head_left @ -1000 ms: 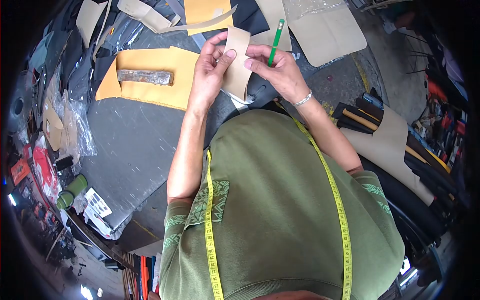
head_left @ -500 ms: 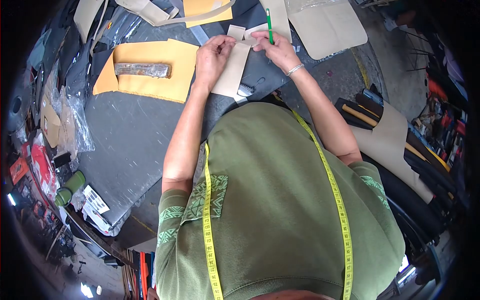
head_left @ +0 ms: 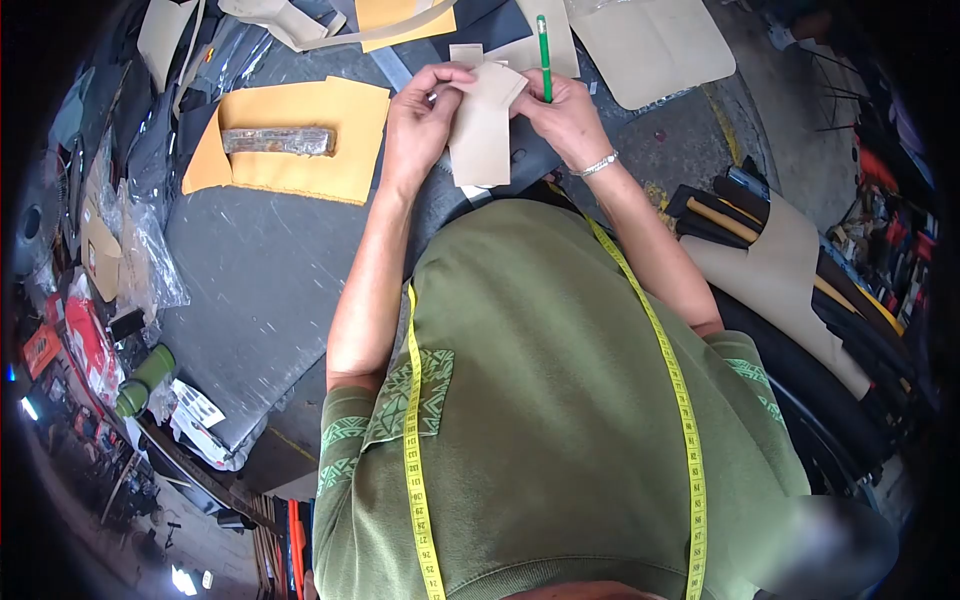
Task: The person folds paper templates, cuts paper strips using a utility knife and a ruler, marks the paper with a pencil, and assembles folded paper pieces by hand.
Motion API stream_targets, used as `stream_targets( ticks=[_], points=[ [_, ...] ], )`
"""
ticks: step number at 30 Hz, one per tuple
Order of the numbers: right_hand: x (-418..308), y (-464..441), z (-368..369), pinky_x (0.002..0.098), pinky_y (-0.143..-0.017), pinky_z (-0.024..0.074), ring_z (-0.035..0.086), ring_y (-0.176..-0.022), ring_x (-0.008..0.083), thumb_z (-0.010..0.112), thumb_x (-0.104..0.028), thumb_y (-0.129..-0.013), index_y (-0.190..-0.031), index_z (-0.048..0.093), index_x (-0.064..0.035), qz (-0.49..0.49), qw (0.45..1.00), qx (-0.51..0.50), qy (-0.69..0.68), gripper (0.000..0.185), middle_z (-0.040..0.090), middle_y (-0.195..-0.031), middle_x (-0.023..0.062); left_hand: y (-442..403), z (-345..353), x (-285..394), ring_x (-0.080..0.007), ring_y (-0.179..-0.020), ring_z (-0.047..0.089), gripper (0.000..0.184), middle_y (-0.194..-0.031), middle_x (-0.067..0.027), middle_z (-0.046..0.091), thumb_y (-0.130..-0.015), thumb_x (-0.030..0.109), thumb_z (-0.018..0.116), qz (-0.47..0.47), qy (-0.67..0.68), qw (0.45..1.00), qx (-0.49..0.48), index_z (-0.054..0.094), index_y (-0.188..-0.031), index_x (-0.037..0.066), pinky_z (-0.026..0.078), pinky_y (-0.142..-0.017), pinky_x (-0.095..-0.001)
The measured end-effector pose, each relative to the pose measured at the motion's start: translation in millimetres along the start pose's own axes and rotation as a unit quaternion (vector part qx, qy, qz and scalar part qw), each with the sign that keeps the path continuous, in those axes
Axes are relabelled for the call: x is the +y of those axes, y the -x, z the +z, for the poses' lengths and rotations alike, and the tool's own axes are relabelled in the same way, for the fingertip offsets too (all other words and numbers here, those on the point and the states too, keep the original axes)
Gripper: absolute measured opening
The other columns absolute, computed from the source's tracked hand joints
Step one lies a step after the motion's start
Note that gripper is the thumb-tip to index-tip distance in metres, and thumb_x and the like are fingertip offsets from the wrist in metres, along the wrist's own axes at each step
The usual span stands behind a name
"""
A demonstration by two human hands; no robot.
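A beige strip of card [head_left: 482, 140] is lifted above the dark table, its top part folded or overlapped at an angle. My left hand [head_left: 424, 118] pinches its upper left edge between thumb and fingers. At its upper right corner, the fingers of my right hand [head_left: 568, 122] are closed and also grip a green pencil [head_left: 544, 55] that points upward. Which fingertips press the card on that side is partly hidden. Under the strip lies a metal ruler [head_left: 392, 68], partly covered. Other beige card pieces [head_left: 548, 42] rest just beyond my hands.
On the left, a wrapped bar-shaped weight [head_left: 280, 141] lies on a yellow-orange sheet [head_left: 300, 185]. A large beige panel [head_left: 655, 55] is at the back right. Rolls of material [head_left: 720, 222] stand at right. A green bottle [head_left: 146, 380] and clear plastic [head_left: 150, 250] are at left.
The beige strip has turned more upright, and its upper part now shows folded or overlapped toward the right. My right hand has shifted slightly right and down with the pencil.
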State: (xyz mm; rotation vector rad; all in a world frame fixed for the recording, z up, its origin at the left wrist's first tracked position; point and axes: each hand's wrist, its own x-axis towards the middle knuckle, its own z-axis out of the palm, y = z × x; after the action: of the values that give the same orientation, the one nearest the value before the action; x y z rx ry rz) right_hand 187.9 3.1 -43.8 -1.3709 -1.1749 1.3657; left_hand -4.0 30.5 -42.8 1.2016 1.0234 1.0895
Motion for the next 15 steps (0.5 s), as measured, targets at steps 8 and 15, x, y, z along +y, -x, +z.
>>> stream_targets(
  ticks=[8,15],
  points=[
    [-45,29,-1,0.0203,-0.072,0.0468,0.059,-0.079,0.0035,0.070,-0.008,-0.088,-0.106,0.070,0.0001,-0.061,0.996,0.007,0.058,0.020,0.070,-0.089,-0.0003,18,3,59,-0.0126,-0.101,0.066,0.028,-0.111,-0.0103,0.072,-0.089,0.007,0.072,-0.022,0.003,0.999,-0.034,0.068,-0.117,0.002,0.051,-0.091,-0.0277],
    [-45,40,4,0.0196,-0.065,0.0417,0.053,-0.074,0.0032,0.068,-0.007,-0.091,-0.104,0.063,0.0010,-0.101,0.994,0.018,-0.037,0.016,0.066,-0.089,-0.0029,32,8,65,-0.0098,-0.096,0.067,0.034,-0.106,-0.0087,0.073,-0.086,0.006,0.075,-0.039,-0.004,0.999,-0.012,0.067,-0.118,-0.001,0.053,-0.086,-0.0239]
  ],
)
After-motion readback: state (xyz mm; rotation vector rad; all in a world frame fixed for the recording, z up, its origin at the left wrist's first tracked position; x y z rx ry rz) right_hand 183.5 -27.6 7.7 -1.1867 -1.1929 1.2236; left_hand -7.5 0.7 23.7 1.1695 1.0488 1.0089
